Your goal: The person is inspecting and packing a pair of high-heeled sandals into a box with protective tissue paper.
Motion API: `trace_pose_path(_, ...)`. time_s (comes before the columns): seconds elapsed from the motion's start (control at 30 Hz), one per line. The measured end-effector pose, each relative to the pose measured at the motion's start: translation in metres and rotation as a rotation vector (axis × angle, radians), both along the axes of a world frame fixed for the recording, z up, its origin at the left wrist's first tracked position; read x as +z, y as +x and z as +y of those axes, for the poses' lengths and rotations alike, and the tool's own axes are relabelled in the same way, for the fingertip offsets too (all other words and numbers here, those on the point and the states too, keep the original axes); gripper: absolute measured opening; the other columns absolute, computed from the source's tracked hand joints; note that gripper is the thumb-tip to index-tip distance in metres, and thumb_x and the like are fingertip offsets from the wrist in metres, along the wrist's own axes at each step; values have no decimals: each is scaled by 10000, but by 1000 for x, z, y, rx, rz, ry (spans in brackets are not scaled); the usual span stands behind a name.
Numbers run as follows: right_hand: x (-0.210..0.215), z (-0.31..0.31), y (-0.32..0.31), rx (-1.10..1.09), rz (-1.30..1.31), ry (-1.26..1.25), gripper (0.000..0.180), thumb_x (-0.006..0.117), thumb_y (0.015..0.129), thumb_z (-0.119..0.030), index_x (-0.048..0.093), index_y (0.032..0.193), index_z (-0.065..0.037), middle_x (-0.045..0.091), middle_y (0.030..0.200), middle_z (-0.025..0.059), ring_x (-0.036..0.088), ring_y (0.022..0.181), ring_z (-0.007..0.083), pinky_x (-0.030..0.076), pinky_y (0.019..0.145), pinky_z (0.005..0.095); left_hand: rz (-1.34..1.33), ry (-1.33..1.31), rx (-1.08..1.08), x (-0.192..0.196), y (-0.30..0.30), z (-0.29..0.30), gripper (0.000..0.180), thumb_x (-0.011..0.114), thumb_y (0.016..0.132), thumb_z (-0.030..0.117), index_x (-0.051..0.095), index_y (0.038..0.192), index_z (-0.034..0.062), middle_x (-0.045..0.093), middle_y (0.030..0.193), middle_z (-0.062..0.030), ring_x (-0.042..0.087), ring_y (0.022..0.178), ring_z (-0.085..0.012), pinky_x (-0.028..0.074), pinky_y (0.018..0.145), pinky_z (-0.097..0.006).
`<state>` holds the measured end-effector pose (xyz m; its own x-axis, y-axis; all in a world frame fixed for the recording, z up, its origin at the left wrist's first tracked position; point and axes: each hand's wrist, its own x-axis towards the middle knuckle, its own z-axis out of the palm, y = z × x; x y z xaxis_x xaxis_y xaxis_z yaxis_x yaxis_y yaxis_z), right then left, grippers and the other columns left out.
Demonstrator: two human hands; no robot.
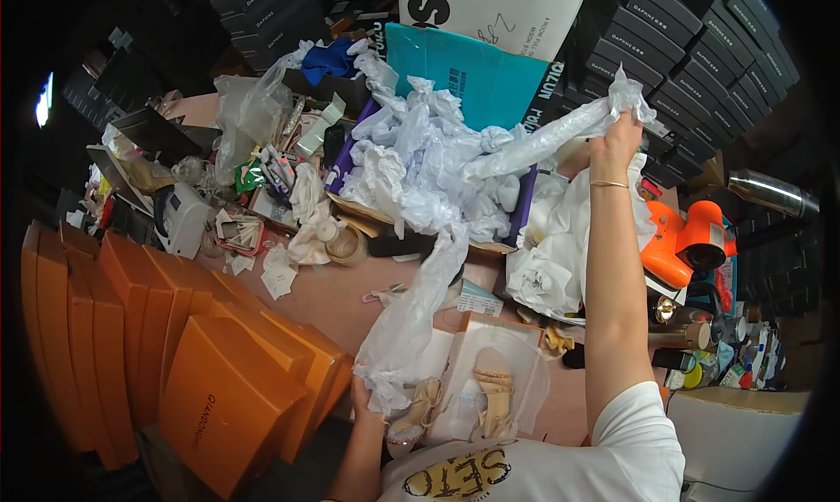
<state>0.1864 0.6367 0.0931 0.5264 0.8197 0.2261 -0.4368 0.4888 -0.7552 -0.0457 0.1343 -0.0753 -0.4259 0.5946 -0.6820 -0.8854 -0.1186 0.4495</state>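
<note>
My right hand point(618, 140) is stretched far out to the right, its fingers closed around a bunched end of thin white wrapping paper point(542, 147). That twisted length runs back to a heap of crumpled white paper point(416, 143) in a purple-edged box point(524, 206). Low at the left, my left hand point(362, 399) is closed on another long crumpled white strip point(407, 327), which partly hides its fingers. Beside that hand a beige strappy sandal point(423, 406) stands tilted. Its mate, a second sandal point(494, 395), lies in an open shoebox point(535, 336) close to my body.
Orange shoeboxes point(232, 397) stand stacked at the left. An orange tape dispenser point(669, 244) and a metal flask point(770, 193) are at the right. A white bag point(547, 274) sits beside the purple-edged box. Dark shoeboxes point(665, 56) are piled behind, and clutter with a glass jar point(344, 244) lies at left.
</note>
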Motion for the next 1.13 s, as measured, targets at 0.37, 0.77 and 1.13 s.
trace_pose_path(0.37,-153,-68,-90,228,-2066,358,96,562,772,-136,649,760,-98,593,859,73,569,887,260,436,723,410,13,-60,-85,-7,1,5,438,469,949,339,519,1222,2,578,1180,-134,592,1036,-269,482,898,-388)
trace_pose_path(0.77,-110,-70,-108,303,-2543,265,155,559,814,-161,698,852,-104,668,956,105,638,896,265,480,755,401,328,-125,-380,61,12,19,407,477,965,313,557,1141,-46,630,1033,-121,628,902,-209,503,790,-325)
trace_pose_path(1.13,11,-332,-51,1861,-1844,-215,716,707,809,-309,367,1402,-97,414,1388,190,399,1288,352,331,1048,436,623,261,-772,77,11,8,290,486,968,228,592,1103,-5,632,969,-41,583,907,-107,451,842,-249)
